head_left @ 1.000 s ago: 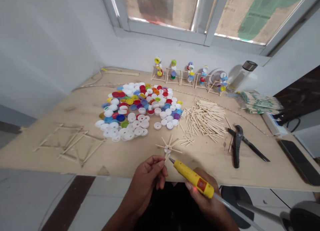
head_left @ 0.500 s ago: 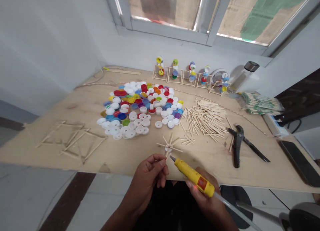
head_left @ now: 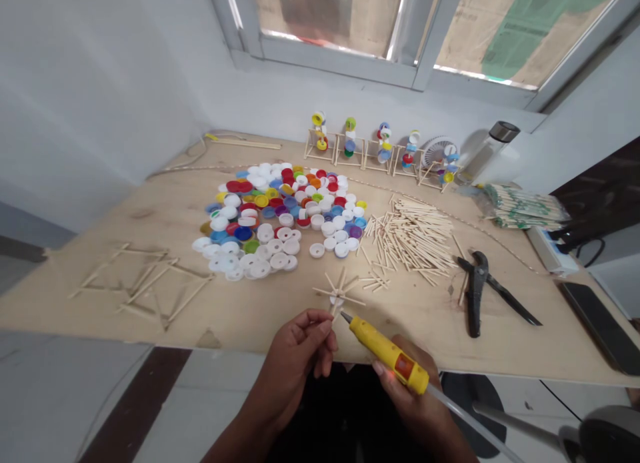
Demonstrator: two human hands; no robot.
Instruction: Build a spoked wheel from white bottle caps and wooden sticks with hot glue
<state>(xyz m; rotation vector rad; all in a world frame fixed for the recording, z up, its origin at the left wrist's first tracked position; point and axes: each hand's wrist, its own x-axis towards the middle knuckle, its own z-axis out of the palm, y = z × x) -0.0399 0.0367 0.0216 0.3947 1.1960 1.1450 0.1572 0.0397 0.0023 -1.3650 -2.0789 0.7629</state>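
My left hand (head_left: 303,346) is closed in a pinch at the near end of a short wooden stick (head_left: 336,312). That stick meets or lies just in front of a star of wooden sticks (head_left: 345,296) around a white bottle cap; whether the two are joined I cannot tell. Wrapped in my right hand (head_left: 413,389) is a yellow glue gun (head_left: 380,343), its dark nozzle pointing up and left, close beside the stick. A clear glue stick (head_left: 465,419) runs out of the gun's rear. A few loose sticks (head_left: 376,281) lie right of the star.
Beyond my hands spread colourful bottle caps (head_left: 275,216) and a heap of cut sticks (head_left: 415,239). Stick frames (head_left: 150,283) lie left. Pliers (head_left: 477,293) and a phone (head_left: 600,326) lie right. Small cap wheels on stands (head_left: 377,157) and a glass bottle (head_left: 487,153) line the back.
Almost nothing differs; the glue gun's nozzle and my left fingers stay in nearly the same place. The view has shifted very slightly.
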